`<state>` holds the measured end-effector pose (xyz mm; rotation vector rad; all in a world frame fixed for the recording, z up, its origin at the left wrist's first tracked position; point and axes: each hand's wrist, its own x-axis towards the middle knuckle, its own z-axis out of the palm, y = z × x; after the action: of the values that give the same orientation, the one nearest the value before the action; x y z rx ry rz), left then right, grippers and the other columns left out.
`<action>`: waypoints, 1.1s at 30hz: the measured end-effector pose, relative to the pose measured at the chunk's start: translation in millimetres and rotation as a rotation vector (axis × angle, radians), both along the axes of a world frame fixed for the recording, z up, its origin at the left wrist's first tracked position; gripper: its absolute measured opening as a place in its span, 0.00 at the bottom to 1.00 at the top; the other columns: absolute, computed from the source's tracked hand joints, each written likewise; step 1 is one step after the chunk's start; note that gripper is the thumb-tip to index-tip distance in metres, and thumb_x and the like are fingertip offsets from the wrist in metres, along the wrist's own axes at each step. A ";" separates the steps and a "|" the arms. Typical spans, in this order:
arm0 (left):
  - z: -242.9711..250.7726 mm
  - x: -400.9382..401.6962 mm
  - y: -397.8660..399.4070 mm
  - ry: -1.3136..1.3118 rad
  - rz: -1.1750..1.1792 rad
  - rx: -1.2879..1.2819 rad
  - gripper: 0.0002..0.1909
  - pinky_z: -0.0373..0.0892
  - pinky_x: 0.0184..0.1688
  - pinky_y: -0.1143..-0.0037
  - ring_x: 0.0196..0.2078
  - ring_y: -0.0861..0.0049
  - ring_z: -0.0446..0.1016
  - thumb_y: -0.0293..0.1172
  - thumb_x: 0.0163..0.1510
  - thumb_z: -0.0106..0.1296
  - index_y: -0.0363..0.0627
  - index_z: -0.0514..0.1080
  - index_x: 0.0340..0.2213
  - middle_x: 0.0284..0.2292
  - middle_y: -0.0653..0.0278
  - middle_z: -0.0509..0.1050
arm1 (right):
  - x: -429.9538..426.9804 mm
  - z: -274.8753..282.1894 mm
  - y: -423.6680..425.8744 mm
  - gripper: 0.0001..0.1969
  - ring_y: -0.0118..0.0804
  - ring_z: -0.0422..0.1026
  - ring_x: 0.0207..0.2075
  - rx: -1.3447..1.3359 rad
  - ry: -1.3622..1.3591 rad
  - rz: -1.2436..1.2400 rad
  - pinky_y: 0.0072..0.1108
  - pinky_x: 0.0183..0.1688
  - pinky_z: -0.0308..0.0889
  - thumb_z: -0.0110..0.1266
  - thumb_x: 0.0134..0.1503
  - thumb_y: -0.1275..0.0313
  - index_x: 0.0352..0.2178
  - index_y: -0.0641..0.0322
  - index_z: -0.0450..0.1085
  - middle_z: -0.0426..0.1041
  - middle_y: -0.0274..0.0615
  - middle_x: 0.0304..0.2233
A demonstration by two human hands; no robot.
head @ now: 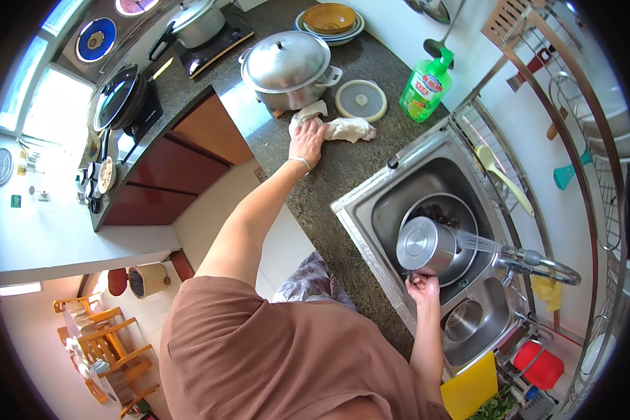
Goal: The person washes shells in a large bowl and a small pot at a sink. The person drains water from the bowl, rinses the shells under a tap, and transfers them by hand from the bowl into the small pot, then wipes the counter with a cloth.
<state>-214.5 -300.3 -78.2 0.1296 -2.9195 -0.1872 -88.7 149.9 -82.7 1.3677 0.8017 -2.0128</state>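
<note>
My left hand (307,140) lies on a crumpled white cloth (349,129) on the stone counter, just in front of a lidded metal pot (289,68). A round lid with a pale rim (361,101) lies beside the cloth. Over the large sink basin, my right hand (423,288) grips a small metal pot (425,245) by its handle, tilted with its base towards me. Water sprays from the faucet (530,258) towards that pot's mouth. Below it, a metal basin (470,210) holds several dark pieces that I cannot identify.
A green soap bottle (426,88) stands behind the sink (367,220). A metal bowl (463,320) sits in the smaller basin. Stacked bowls (329,20), a pressure cooker (197,23) and a black pan (118,100) stand farther off. A dish rack (567,115) rises at the right.
</note>
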 end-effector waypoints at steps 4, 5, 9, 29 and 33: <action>29.7 -19.0 0.5 -0.017 0.023 0.179 0.13 0.68 0.30 0.65 0.29 0.57 0.72 0.43 0.56 0.40 0.46 0.65 0.30 0.23 0.55 0.73 | 7.2 -34.5 33.2 0.09 0.24 0.51 0.10 0.091 0.149 -0.045 0.22 0.22 0.58 0.33 0.56 0.72 0.25 0.59 0.60 0.50 0.29 0.10; 39.7 -17.0 5.2 -0.051 0.039 0.170 0.16 0.68 0.27 0.64 0.25 0.57 0.72 0.46 0.57 0.38 0.46 0.66 0.27 0.20 0.55 0.72 | 5.0 -33.6 32.7 0.07 0.23 0.52 0.11 0.251 0.284 0.068 0.20 0.20 0.59 0.34 0.55 0.73 0.25 0.61 0.60 0.52 0.28 0.11; 76.0 -7.2 19.1 0.130 0.112 0.332 0.24 0.67 0.28 0.65 0.28 0.60 0.72 0.51 0.56 0.37 0.46 0.69 0.20 0.18 0.57 0.72 | -13.4 -44.9 40.1 0.06 0.25 0.59 0.13 0.875 0.446 0.244 0.18 0.18 0.61 0.40 0.53 0.74 0.23 0.64 0.60 0.59 0.34 0.14; 1.1 20.1 28.6 -0.053 -0.255 0.310 0.30 0.41 0.60 0.58 0.61 0.69 0.49 0.44 0.45 0.55 0.47 0.56 0.46 0.56 0.63 0.53 | -39.1 -69.2 20.7 0.22 0.48 0.71 0.32 1.340 0.417 0.544 0.26 0.33 0.69 0.36 0.52 0.73 0.47 0.82 0.57 0.66 0.64 0.40; 6.3 9.9 38.3 -0.006 -0.286 0.314 0.30 0.42 0.61 0.58 0.61 0.69 0.49 0.44 0.45 0.54 0.46 0.56 0.46 0.56 0.64 0.54 | -42.1 -94.5 47.5 0.24 0.42 0.71 0.25 1.324 0.480 0.358 0.23 0.26 0.69 0.36 0.53 0.74 0.50 0.80 0.54 0.66 0.63 0.41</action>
<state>-204.6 -262.0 -71.9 -0.2407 -2.8799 -0.6902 -130.7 197.4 -177.2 1.0993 2.6616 -1.4388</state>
